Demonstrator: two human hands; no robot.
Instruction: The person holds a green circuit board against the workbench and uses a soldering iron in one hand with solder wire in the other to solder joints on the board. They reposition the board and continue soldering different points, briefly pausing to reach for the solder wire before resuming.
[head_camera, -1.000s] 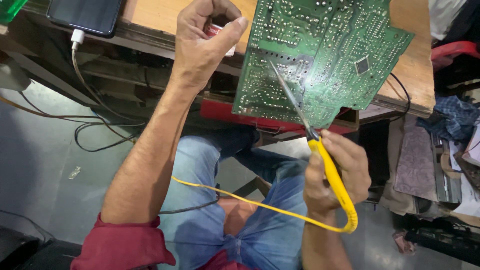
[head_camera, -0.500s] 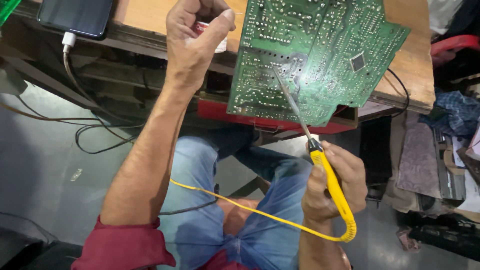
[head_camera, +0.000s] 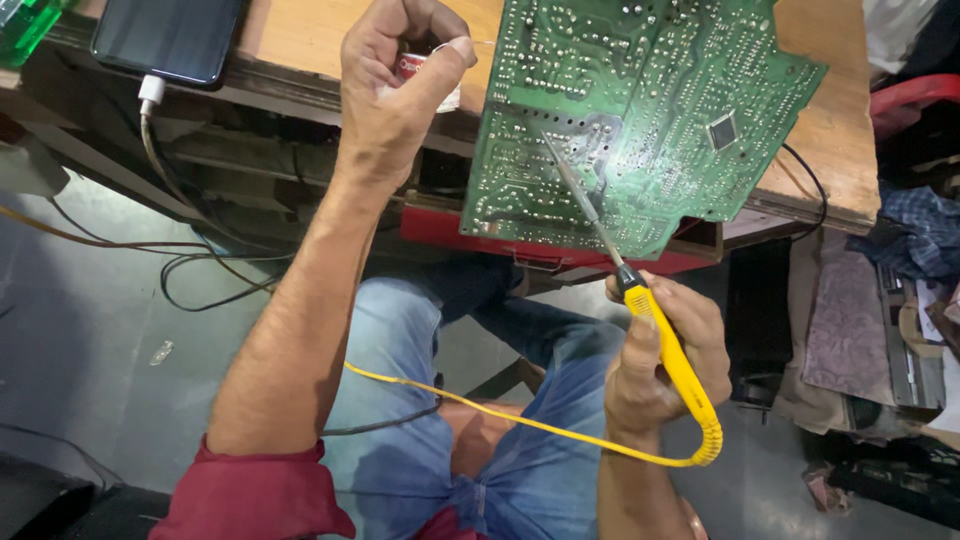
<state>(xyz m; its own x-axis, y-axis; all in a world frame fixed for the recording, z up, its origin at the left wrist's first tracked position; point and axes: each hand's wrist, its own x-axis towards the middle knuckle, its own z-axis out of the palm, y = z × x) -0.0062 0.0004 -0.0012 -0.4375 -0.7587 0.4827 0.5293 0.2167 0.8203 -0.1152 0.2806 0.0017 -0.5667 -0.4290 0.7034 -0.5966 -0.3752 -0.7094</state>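
Nearest to the camera, at the bottom of the frame, a dark red sleeve covers the upper left arm, and blue denim trousers fill the lower centre. A thin yellow cord runs across the lap from centre left to lower right, where it loops back up into a ribbed strain relief.

At centre right, the right hand is closed around the smooth yellow plastic handle of a soldering iron, thumb and fingers wrapped in a pen-like grip, wrist bent upward. The iron's slim grey metal shaft slants toward the upper left, and its tip rests on the green circuit board.

The left forearm extends bare from the sleeve diagonally to the upper centre of the frame. The left hand is curled nearly into a fist, thumb pressed against the forefinger, pinching a small red-and-white object; what that object is cannot be told.

The circuit board is flat, glossy, irregular in outline and tilted, occupying the upper centre and upper right. Its visible face carries silver solder points, fine traces and one small square black chip. It lies over the front edge of the wooden surface, above a red edge beneath.

Farther away, at upper left, a dark smartphone lies on the surface with a white charging plug attached. Black cables hang over the grey floor.
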